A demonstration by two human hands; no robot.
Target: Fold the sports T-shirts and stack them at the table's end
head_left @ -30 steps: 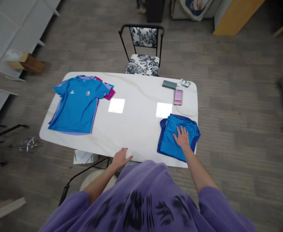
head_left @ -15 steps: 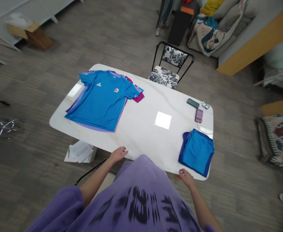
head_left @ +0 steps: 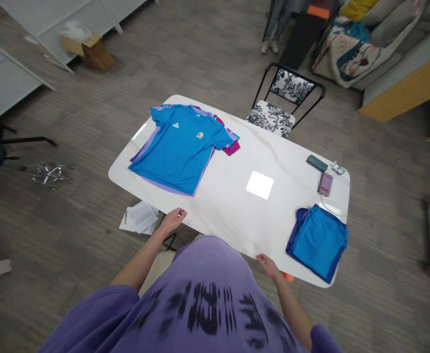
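Note:
My left hand [head_left: 174,220] is at the near edge of the white table, below the laid-out shirts. Its fingers are loosely curled and hold nothing I can see. My right hand [head_left: 267,266] is at the same edge, left of the folded clothes, also loosely curled with nothing visible in it. A blue T-shirt [head_left: 180,152] with a small white logo and a round badge lies spread flat on the left of the table. Purple and red-striped garments show from under it. Folded blue clothes [head_left: 320,240] with a darker blue layer lie at the near right corner.
The white table [head_left: 229,196] spans the middle. A dark green case [head_left: 317,163] and a blurred-out phone [head_left: 325,184] lie at its right end. Beyond the far edge stands a patterned chair [head_left: 274,117]. Papers [head_left: 141,217] sit below the near left edge. Another person's legs [head_left: 273,29] show behind.
The view has shifted, so the table appears farther right. My right hand has moved left along the table edge, away from the folded clothes. The shirts and folded clothes lie as before.

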